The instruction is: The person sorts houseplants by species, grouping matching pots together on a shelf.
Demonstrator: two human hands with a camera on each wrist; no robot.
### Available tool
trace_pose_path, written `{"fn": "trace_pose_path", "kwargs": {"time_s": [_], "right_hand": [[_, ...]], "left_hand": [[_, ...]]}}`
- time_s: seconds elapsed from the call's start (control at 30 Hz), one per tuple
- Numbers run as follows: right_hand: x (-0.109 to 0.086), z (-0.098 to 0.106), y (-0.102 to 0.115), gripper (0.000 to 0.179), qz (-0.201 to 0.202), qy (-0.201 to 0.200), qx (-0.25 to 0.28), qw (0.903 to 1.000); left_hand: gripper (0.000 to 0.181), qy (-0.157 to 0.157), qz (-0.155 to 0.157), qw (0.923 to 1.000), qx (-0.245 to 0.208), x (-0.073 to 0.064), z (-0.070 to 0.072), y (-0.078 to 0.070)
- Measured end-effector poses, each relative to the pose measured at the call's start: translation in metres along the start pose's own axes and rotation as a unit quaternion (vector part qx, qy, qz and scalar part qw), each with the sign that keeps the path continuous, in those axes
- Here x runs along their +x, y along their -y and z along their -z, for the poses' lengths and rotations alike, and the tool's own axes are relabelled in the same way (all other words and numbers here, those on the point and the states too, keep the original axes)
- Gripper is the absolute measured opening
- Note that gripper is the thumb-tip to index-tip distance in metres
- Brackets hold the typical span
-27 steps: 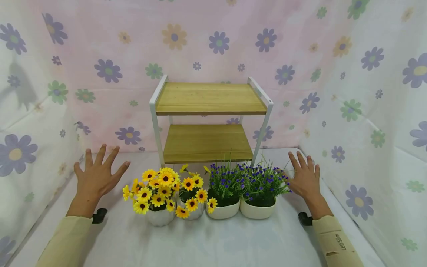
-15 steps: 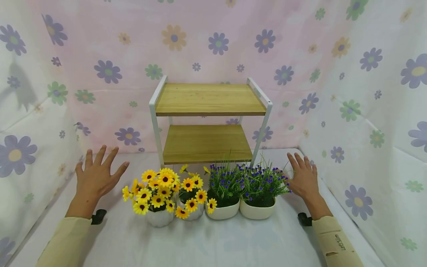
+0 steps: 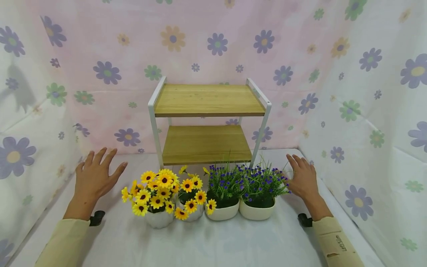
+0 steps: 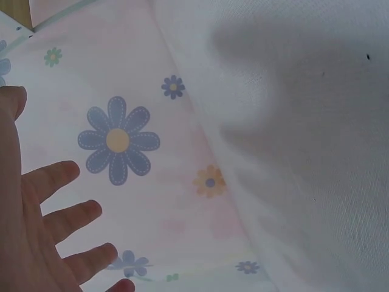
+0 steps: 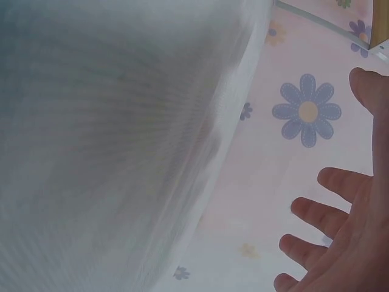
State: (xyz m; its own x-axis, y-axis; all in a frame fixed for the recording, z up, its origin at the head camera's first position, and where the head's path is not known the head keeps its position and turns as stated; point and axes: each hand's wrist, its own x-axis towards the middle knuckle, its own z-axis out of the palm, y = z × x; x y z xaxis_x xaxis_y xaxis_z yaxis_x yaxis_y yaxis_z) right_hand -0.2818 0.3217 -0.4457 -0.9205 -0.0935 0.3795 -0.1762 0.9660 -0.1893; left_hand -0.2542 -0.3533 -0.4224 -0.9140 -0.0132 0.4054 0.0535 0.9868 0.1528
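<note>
My left hand [image 3: 94, 179] hovers with spread fingers to the left of the plants, holding nothing. The right hand [image 3: 303, 179], fingers also spread, is beside the rightmost plant and holds nothing. Between them stand two pots of yellow sunflowers, a larger one [image 3: 156, 202] and a smaller one [image 3: 191, 204]. To their right are two cream pots of purple flowers with grassy leaves, one near the middle [image 3: 222, 213] and one at the right end [image 3: 257, 212]. In the wrist views the left fingers [image 4: 73, 220] and right fingers [image 5: 319, 216] touch no object.
A two-tier rack with white sides stands behind the plants. Its upper wooden shelf [image 3: 210, 99] and lower wooden shelf [image 3: 207, 144] bear nothing. A white cloth covers the table [image 3: 213, 244]. Flower-printed curtains [image 3: 200, 48] enclose the back and both sides.
Both hands have lowered slightly, their fingers a little less stretched. The plants and rack stay in place; the whole view has shifted slightly.
</note>
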Motion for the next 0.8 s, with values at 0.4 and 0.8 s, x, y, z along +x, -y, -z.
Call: {"fn": "trace_pose_path", "kwargs": {"time_s": [0.4, 0.8], "right_hand": [[-0.001, 0.0, 0.0, 0.08, 0.037, -0.037, 0.016, 0.9985], [-0.005, 0.006, 0.006, 0.075, 0.024, -0.025, 0.055, 0.9979]], "left_hand": [[0.061, -0.041, -0.004, 0.999, -0.02, 0.0, 0.004, -0.008], [0.051, -0.087, -0.056, 0.9915, -0.079, 0.005, 0.009, -0.022]]}}
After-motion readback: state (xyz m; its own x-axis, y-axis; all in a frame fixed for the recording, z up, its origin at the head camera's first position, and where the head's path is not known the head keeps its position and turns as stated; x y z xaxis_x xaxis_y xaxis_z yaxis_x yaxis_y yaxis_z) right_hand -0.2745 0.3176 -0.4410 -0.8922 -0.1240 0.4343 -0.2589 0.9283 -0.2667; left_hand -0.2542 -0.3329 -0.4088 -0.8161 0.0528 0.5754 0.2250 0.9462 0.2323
